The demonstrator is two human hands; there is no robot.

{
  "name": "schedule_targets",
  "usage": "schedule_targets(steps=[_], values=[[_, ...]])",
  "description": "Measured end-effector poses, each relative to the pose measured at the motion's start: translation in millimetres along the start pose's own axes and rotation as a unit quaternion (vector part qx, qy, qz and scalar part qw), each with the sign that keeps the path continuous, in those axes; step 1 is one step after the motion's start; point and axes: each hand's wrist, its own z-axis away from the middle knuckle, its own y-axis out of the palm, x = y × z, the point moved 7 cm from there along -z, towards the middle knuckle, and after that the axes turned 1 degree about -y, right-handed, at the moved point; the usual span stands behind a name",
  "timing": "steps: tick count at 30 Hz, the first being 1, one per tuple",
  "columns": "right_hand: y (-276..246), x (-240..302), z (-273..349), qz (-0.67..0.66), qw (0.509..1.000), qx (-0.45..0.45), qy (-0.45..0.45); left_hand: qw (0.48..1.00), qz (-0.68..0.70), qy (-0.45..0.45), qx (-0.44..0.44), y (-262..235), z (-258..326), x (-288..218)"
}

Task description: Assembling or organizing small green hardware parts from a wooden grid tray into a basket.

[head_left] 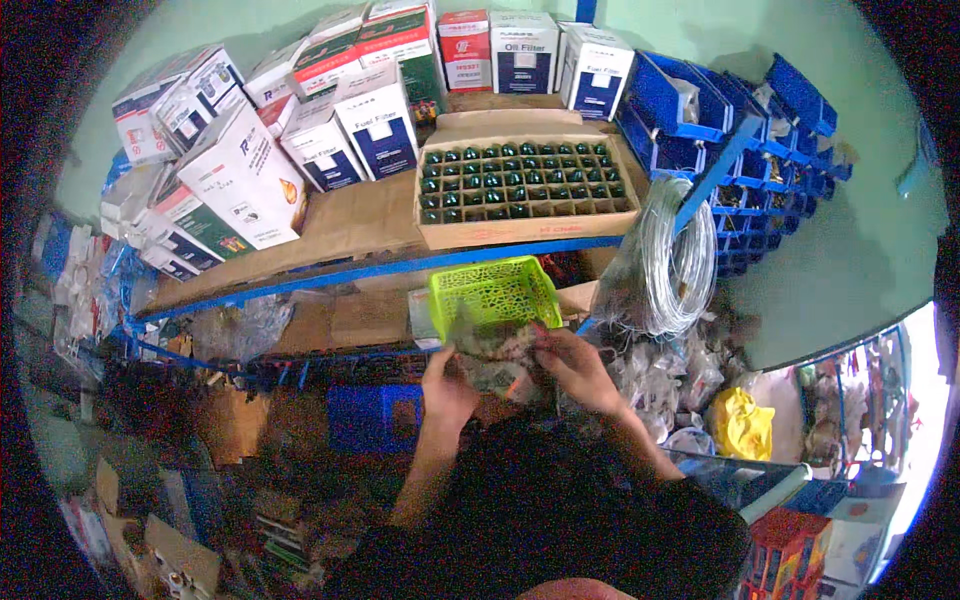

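A crumpled see-through plastic bag (492, 372) hangs between my two hands, blurred, with small contents I cannot make out. My left hand (450, 392) pinches the bag's left edge, thumb up. On the other side my right hand (577, 366) has its fingers closed on the bag's upper right part. Just behind the bag is a bright green plastic basket (490, 290) with pierced walls, tilted toward me at the shelf edge. The bag hides its near lower part.
Above the basket, a divided carton (530, 233) of small dark green glass bulbs sits on the shelf (365, 215). White-and-blue filter boxes (375, 125) stand to its left. Blue bins (680, 105) and a wire coil (677, 260) are at right, with a yellow bag (742, 425) lower down.
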Motion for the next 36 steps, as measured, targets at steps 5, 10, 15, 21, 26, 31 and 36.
schedule_targets(steps=[5, 10, 15, 21, 26, 31, 36], values=[[27.7, 162.9, -13.5, 0.241, 0.95, 0.046, -0.191, 0.992, 0.037, 0.093, 0.071, -14.2, 1.7, -39.1], [51.1, 270.0, -113.6, 0.306, 0.865, -0.104, -0.385, 0.962, 0.097, 0.067, 0.248, -1.2, 7.4, -49.5], [62.2, 261.9, -215.4, 0.42, 0.849, -0.078, -0.311, 0.975, 0.104, 0.063, 0.188, -14.6, 7.2, -35.3], [82.7, 249.4, -225.1, 0.482, 0.818, -0.054, -0.311, 0.966, 0.097, 0.16, 0.18, -32.7, 24.5, -48.7], [78.4, 236.2, -243.0, 0.434, 0.875, -0.013, -0.216, 0.971, 0.057, 0.155, 0.174, -35.1, 30.1, -56.6], [71.9, 253.7, -237.0, 0.367, 0.889, -0.027, -0.272, 0.972, 0.052, 0.142, 0.178, -50.3, 26.2, -57.4], [40.1, 291.2, -179.0, 0.155, 0.914, -0.07, -0.369, 0.978, 0.003, 0.19, 0.082, -28.2, 40.6, -71.5]])
